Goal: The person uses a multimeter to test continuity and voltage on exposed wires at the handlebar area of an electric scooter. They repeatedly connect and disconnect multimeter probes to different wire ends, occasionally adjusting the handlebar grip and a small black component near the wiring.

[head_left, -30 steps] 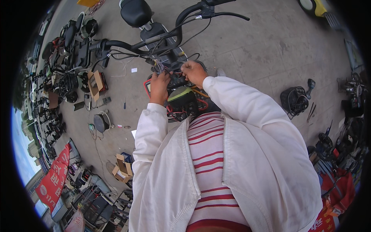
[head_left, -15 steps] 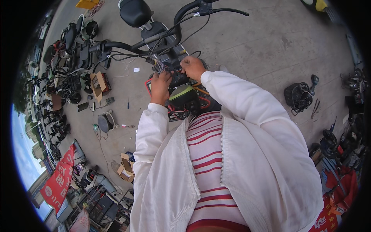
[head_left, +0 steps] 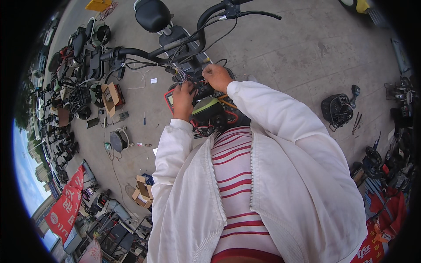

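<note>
Clock directions run from the pair of hands, twelve being the top. Writing shows large and pale on a creased red cloth banner (head_left: 68, 204) between seven and eight o'clock, and in yellow and white on a red sign (head_left: 372, 245) between four and five. A small white card (head_left: 154, 80) lies at nine — any print is too small to tell.

Thin, tangled greyish wires (head_left: 181, 74) hang beside the stem of a black tubular handlebar (head_left: 149, 54), at the left hand's twelve o'clock. The left hand (head_left: 183, 100) bends its fingers at their lower end; I cannot tell what it grips. The right hand (head_left: 218, 77) keeps thumb and forefinger narrowly together near the stem — whether a wire sits between them cannot be told. A red-edged meter (head_left: 168, 97) with a pale screen is at the left hand's nine o'clock.

A rounded green-and-black casing (head_left: 207, 109) sits at six, a smooth black saddle (head_left: 152, 15) at eleven, a latticed black basket (head_left: 337, 110) just past three.
</note>
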Tool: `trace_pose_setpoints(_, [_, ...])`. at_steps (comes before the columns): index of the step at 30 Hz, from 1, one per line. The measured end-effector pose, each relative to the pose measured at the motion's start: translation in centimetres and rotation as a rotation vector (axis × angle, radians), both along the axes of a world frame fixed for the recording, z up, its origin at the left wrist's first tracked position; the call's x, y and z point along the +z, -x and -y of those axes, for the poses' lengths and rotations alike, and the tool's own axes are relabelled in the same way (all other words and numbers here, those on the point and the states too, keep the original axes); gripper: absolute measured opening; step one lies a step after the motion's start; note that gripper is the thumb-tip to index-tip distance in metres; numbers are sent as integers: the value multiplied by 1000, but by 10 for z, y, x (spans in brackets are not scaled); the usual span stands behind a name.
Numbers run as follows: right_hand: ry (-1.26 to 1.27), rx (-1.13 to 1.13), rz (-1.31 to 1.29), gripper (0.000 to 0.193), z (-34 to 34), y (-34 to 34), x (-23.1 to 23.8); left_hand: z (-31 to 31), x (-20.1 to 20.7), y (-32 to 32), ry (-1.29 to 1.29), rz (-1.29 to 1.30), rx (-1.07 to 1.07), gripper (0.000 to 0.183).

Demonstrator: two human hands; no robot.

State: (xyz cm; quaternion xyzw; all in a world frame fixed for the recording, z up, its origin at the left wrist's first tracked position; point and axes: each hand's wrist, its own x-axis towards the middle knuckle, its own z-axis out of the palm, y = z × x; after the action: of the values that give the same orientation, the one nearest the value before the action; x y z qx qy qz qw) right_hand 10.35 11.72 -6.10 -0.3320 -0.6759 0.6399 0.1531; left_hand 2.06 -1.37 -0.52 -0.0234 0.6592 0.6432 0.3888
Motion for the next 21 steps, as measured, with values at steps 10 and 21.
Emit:
trace_pose_setpoints(10, [1,-7,16,15,-4,-2,4,10,-15,-3,192,-245,-170,27])
trace_pose_setpoints(21, [-143,-52,41,13,2,-10,27,14,-16,1,181,-212,-141,26])
